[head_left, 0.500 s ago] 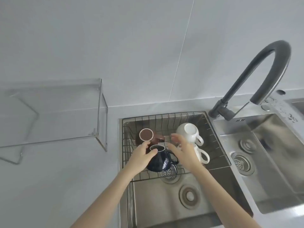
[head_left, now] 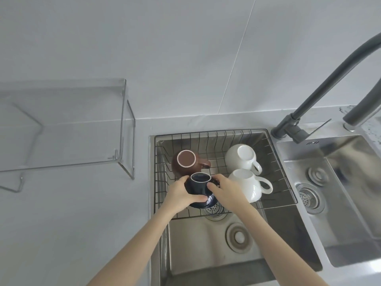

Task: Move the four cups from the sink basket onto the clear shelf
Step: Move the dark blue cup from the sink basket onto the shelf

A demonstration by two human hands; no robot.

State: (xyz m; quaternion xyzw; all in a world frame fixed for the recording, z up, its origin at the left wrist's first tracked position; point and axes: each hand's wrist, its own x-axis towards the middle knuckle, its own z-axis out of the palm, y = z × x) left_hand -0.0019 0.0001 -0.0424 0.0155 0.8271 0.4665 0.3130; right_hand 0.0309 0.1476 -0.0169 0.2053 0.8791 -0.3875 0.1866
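Observation:
A wire sink basket (head_left: 214, 135) spans the left sink and holds upside-down cups. The dark blue cup (head_left: 199, 185) sits at its front left, gripped on both sides by my left hand (head_left: 181, 196) and my right hand (head_left: 225, 193). A brown cup (head_left: 186, 162) stands behind it. Two white cups lie to the right, one at the back (head_left: 241, 156) and one in front (head_left: 250, 184). The clear shelf (head_left: 61, 124) stands on the counter to the left with nothing on it.
A dark grey faucet (head_left: 321, 87) arches over the right side. A second steel sink (head_left: 338, 195) lies to the right. The left sink's drain (head_left: 238, 237) shows below the basket. White wall tiles rise behind the counter.
Both hands have closed around the dark blue cup; before, my right hand hovered open beside it. The camera view has shifted closer and slightly left.

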